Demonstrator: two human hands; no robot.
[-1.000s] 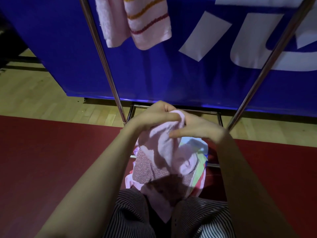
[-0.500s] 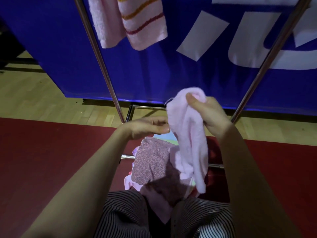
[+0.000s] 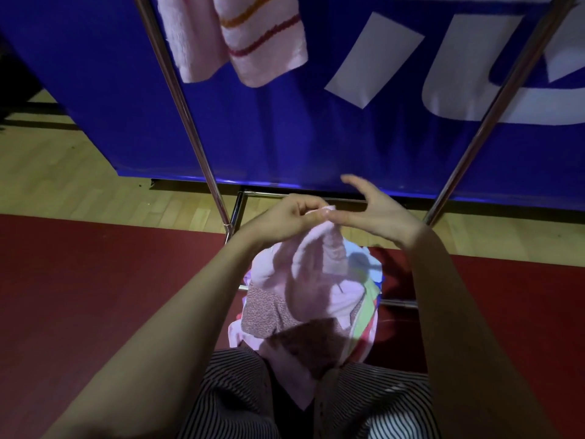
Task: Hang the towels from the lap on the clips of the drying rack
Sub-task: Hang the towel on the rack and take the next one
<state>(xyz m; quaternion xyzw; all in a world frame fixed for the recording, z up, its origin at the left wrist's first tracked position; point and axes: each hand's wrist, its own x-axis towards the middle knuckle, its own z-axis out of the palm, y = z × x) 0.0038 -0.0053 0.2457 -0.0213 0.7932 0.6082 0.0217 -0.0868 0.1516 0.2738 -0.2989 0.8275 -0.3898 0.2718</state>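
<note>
**Pink towel pinched at one corner; clips overhead, out of frame**

Head view. I see the left hand pinching the top corner of a pink towel between thumb and curled fingers, out in front of the lap. The towel hangs from that pinch with its long axis running down and back towards me. Its lower end lies on the pile of towels on the lap.

The right hand stands just beside the left, fingers spread and holding nothing. Its thumb reaches to the pinched corner, but I cannot tell whether it touches the cloth.

The drying rack rises ahead, one slanting pole on either side of the hands. A striped towel already hangs at upper left. The clips lie above the top edge, unseen.

I judge the coming move to be a lift up and forwards. In what shows, no cloth hangs between the striped towel and the right pole. The right hand lies nearer that gap, while the left alone carries the towel.
</note>
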